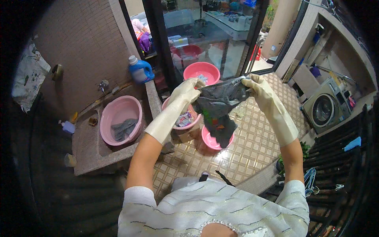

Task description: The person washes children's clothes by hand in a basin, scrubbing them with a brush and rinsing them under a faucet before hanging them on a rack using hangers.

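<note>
A dark grey cloth garment (pixel 220 100) with green, red and orange marks hangs stretched out in front of me. My left hand (pixel 192 89), in a cream rubber glove, grips its upper left edge. The upper right corner is pinched in my right hand (pixel 254 84), gloved the same way. Below the garment stands a small pink basin (pixel 208 140), partly hidden by the hanging cloth. Behind my left forearm, another pink basin (pixel 186 126) holds patterned cloth. A third pink basin (pixel 192 69) with light cloth stands farther back by the glass door.
At left, a stone sink (pixel 88 157) holds a large pink basin (pixel 120 103) with grey cloth in it. A blue detergent bottle (pixel 141 71) stands on its rim. A front-loading washing machine (pixel 322 109) is at right, and blue hangers (pixel 309 180) hang on the dark railing.
</note>
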Motion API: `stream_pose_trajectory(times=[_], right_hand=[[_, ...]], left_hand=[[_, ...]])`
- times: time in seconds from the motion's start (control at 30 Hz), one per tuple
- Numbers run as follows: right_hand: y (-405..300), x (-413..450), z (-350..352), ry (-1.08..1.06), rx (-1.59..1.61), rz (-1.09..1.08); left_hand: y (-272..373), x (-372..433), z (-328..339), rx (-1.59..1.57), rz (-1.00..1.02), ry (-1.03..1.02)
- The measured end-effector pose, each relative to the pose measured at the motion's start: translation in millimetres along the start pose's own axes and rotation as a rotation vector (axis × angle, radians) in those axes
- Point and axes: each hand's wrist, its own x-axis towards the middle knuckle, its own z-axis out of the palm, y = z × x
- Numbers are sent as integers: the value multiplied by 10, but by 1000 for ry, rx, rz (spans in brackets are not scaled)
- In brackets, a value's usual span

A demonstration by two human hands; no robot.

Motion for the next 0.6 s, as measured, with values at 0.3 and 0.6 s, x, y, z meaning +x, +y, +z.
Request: stream_pose_trajectory(times=[0.3, 0.6], right_hand=[[-372, -12, 448, 26, 129, -6], [-998, -38, 471, 80, -224, 6]], left_hand=[[-31, 100, 251, -422, 303, -597], [332, -8, -189, -182, 153, 187]])
